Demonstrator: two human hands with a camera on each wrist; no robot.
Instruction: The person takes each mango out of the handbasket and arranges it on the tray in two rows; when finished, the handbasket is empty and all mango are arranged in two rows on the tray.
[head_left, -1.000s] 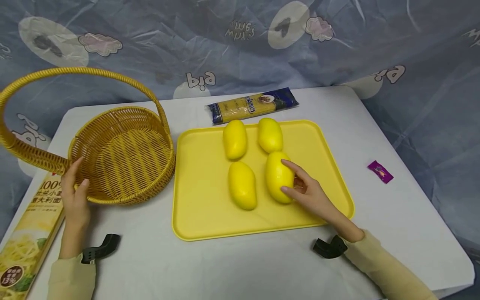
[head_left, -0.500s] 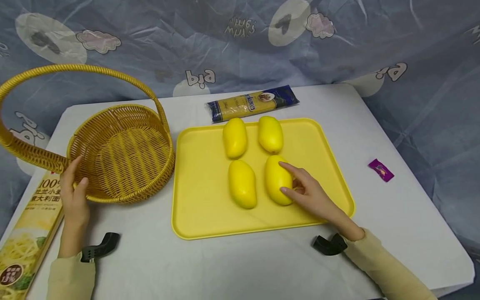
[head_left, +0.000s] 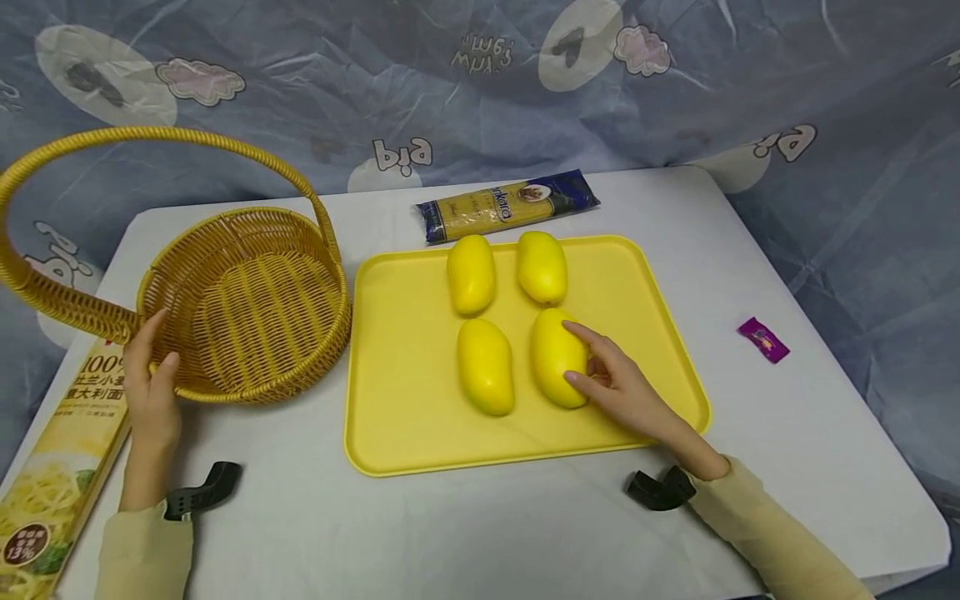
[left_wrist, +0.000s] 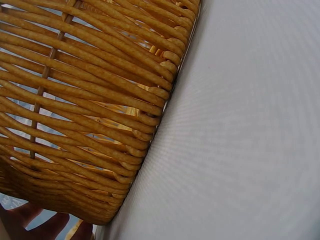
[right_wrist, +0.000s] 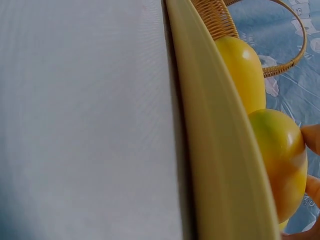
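Observation:
In the head view my right hand holds the nearer right yellow mango, thumb and fingers on its right side; it rests on the yellow tray. The right wrist view shows fingers at this mango, behind the tray wall. Three more mangoes lie on the tray: one beside it and two at the back, left and right. At the left, my left hand grips the rim of the wicker basket by the handle's base. Part of that hand is hidden by the basket.
Behind the tray lies a pasta packet. A long pasta box lies under the left hand's side, partly beneath the basket. To the right is a small purple wrapped candy. A printed cloth hangs behind the white table.
Since one second ago, the held mango has shifted slightly toward me, leaving a gap to the mango behind it. The left hand and basket look unmoved.

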